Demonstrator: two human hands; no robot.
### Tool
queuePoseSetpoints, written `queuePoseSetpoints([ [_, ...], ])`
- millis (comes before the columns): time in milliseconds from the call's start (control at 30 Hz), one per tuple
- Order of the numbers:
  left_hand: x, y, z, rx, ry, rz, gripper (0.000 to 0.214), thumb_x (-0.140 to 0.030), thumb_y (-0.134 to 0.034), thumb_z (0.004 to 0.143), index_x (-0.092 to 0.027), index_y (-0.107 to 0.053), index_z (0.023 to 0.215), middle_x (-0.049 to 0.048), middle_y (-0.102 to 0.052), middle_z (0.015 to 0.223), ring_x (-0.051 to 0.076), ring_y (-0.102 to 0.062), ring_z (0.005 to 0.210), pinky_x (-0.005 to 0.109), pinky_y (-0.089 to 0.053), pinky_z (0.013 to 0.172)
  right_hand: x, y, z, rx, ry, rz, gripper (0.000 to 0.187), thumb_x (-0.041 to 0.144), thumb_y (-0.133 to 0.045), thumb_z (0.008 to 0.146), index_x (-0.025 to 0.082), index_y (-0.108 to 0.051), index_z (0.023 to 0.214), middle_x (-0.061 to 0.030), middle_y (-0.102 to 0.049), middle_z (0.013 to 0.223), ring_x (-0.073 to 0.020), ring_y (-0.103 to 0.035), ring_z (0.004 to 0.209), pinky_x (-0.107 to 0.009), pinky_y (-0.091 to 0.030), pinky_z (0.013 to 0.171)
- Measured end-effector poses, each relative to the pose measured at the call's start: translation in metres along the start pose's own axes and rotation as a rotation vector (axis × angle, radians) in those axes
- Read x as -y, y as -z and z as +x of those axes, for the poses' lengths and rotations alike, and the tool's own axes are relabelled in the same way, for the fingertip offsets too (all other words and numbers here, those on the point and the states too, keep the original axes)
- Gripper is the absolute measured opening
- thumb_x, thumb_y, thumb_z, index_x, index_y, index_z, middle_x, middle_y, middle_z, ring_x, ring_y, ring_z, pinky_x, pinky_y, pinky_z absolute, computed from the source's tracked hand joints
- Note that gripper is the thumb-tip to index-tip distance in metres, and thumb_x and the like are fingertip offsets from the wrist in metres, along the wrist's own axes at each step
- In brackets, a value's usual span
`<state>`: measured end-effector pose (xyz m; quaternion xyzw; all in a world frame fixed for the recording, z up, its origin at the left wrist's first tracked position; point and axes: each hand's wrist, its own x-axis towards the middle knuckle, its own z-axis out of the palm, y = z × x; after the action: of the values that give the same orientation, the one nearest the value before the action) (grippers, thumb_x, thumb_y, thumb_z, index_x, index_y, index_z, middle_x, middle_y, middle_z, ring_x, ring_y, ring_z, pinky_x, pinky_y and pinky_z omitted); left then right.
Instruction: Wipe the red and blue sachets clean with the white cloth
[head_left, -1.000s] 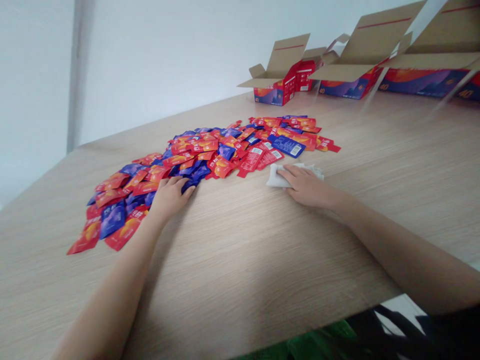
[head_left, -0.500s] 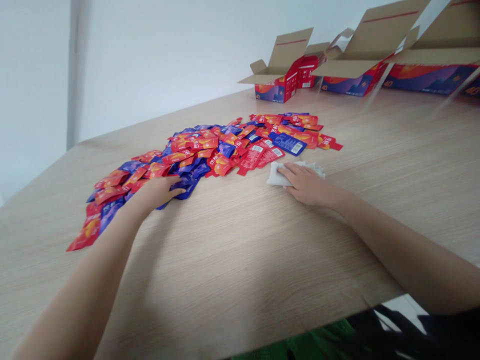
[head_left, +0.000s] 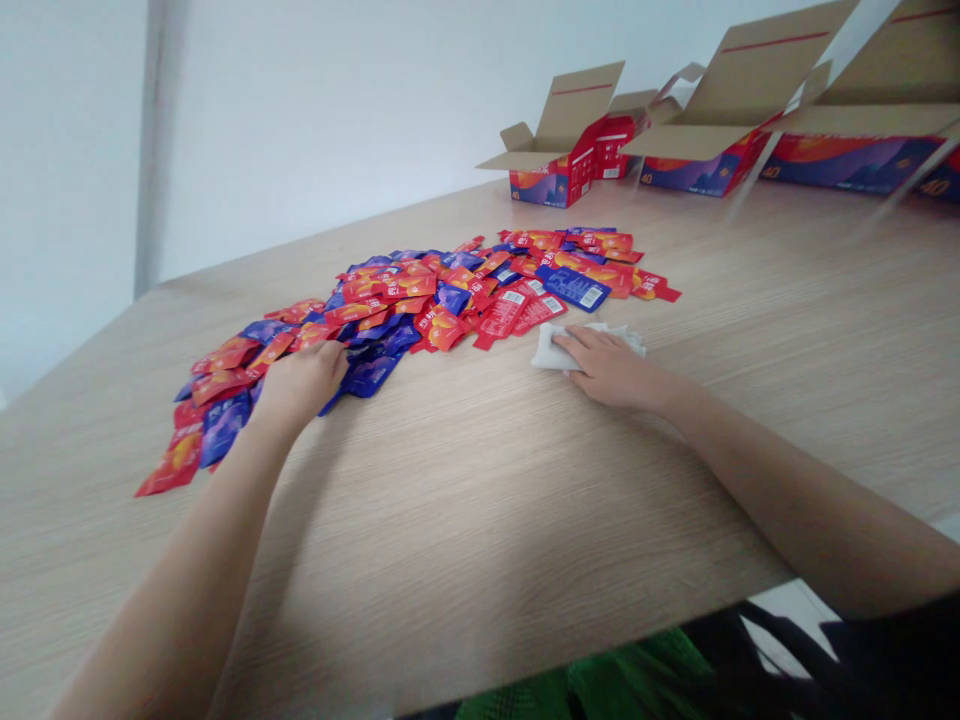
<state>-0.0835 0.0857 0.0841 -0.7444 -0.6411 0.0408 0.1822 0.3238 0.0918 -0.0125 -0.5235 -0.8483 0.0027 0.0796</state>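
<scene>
A large spread of red and blue foil sachets (head_left: pixel 390 288) lies on the wooden table, printed with orange designs. My left hand (head_left: pixel 300 382) sits curled on the near edge of this pile, over sachets whose fingers hide part of them. Blue sachets (head_left: pixel 369 376) lie just to its right. My right hand (head_left: pixel 611 368) rests on a crumpled white cloth (head_left: pixel 553 350), fingers over the cloth, close to the pile's front. A blue sachet with a printed back (head_left: pixel 574 288) and red ones (head_left: pixel 502 316) lie beyond it.
Several open cardboard cartons (head_left: pixel 544 187) with red, blue and orange printing stand along the far side of the light wood table (head_left: pixel 465 520). A white wall rises to the left. Dark and green items show below the near table edge (head_left: pixel 630 680).
My left hand has moved left across the pile's near edge, and the blue sachets beside it have shifted. My right hand stays on the cloth.
</scene>
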Motion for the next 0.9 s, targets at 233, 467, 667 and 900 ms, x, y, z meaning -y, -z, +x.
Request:
queuePoseSetpoints([
  [233,-0.085,0.066,-0.044,-0.125,-0.123,0.013,0.033,-0.022,-0.031,0.096,-0.013,-0.062,0.090,0.0133,-0.065,0.083,0.024,-0.064,0.069,0.034,-0.043,0.059,0.001,0.003,-0.001,0.022,-0.001,0.008,0.058,0.033,-0.041,0.092,0.011,-0.038,0.146,-0.0210,-0.037,0.152,-0.0354,-0.038,0.138,-0.050,-0.034,0.111],
  [467,-0.186,0.059,-0.084,0.094,-0.618,-0.271,0.033,-0.040,-0.043,0.095,-0.016,-0.064,0.086,0.0100,-0.068,0.084,0.022,-0.067,0.072,0.033,-0.053,0.060,-0.003,0.007,0.002,0.078,-0.016,0.037,0.061,0.037,-0.043,0.092,0.012,-0.035,0.148,-0.0188,-0.035,0.154,-0.0350,-0.035,0.140,-0.051,-0.031,0.113],
  [667,-0.120,0.035,-0.059,-0.252,-0.606,-0.616,0.034,-0.022,-0.044,0.090,-0.017,-0.058,0.121,0.0108,-0.057,0.137,0.027,-0.049,0.132,0.047,-0.042,0.109,-0.003,0.008,0.002,0.069,-0.012,0.028,0.061,0.037,-0.043,0.093,0.013,-0.034,0.148,-0.0189,-0.034,0.155,-0.0344,-0.034,0.141,-0.051,-0.031,0.113],
  [900,-0.164,-0.018,-0.053,0.015,-0.840,-0.628,0.052,-0.025,-0.040,0.095,-0.019,-0.039,0.146,0.0096,-0.035,0.157,0.029,-0.027,0.146,0.053,-0.027,0.116,-0.004,0.011,0.002,0.088,-0.022,0.075,0.062,0.035,-0.045,0.092,0.014,-0.032,0.149,-0.0181,-0.033,0.155,-0.0358,-0.033,0.141,-0.053,-0.029,0.113],
])
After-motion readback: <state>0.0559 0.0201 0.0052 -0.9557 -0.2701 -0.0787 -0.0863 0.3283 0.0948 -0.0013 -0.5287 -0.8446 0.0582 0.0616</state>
